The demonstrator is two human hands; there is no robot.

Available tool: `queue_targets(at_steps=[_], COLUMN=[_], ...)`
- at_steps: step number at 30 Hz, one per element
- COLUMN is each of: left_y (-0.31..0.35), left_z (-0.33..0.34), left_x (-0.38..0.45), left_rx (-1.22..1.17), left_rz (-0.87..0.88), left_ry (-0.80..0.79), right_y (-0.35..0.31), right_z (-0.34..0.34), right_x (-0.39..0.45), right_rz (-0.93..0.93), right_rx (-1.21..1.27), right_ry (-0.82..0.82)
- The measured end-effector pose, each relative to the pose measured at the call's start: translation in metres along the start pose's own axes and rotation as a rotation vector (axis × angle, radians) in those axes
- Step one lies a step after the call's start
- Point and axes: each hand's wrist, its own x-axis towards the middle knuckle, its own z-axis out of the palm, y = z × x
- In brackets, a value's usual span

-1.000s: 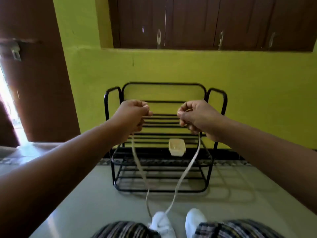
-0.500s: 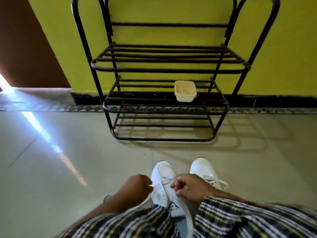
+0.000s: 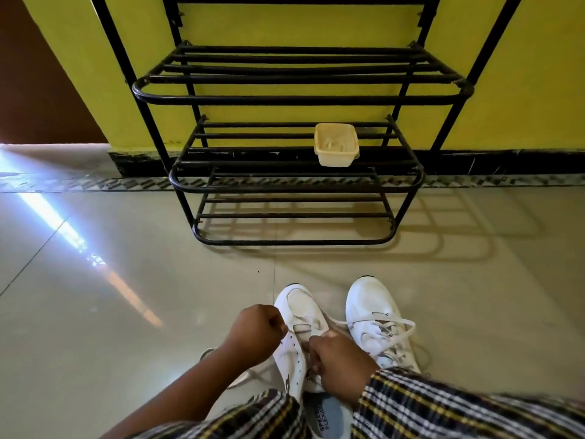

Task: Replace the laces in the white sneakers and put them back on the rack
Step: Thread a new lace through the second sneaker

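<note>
White sneakers, pair, on pale floor tile in front of the rack. Left sneaker (image 3: 299, 331): toe pointing toward the rack, upper eyelets unlaced, blue insole visible at the heel opening. Right sneaker (image 3: 378, 318): just beside it, fully laced, with a loose lace loop (image 3: 400, 326) trailing to its right.

Left hand (image 3: 253, 335): forearm reaching in from lower left, fingers curled into a fist at the sneaker's left edge, pinching a white lace (image 3: 286, 333) at the knuckles. A further run of lace lies on the floor below that wrist.

Right hand (image 3: 337, 359): forearm emerging from a plaid sleeve (image 3: 443, 403), hand laid over the tongue of the left sneaker, fingers bent and closed on the lace at the eyelet row; exact fingertip grip cannot be told.

Black metal rack (image 3: 294, 96): three slatted tiers, standing against a yellow wall (image 3: 538, 74).

Cream plastic container (image 3: 336, 144): on the middle tier, right of centre.
</note>
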Motion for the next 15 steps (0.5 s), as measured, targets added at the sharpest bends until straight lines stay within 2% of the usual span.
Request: queue_targets(at_steps=[6, 9, 13, 15], left_y=[0.006, 0.003, 0.005, 0.010], left_z=[-0.016, -0.019, -0.037, -0.055], left_x=[-0.008, -0.010, -0.009, -0.012], left_rx=[-0.020, 0.047, 0.227, 0.262], left_rz=[0.003, -0.006, 0.012, 0.055], left_ry=[-0.021, -0.065, -0.051, -0.090], right_y=[-0.007, -0.011, -0.010, -0.008], right_z=[0.004, -0.004, -0.022, -0.036], right_x=[0.003, -0.001, -0.005, -0.008], right_rz=[0.004, 0.018, -0.041, -0.024], right_rx=[-0.041, -0.046, 0.209, 0.380], right_ry=[0.051, 0.025, 0.045, 0.133])
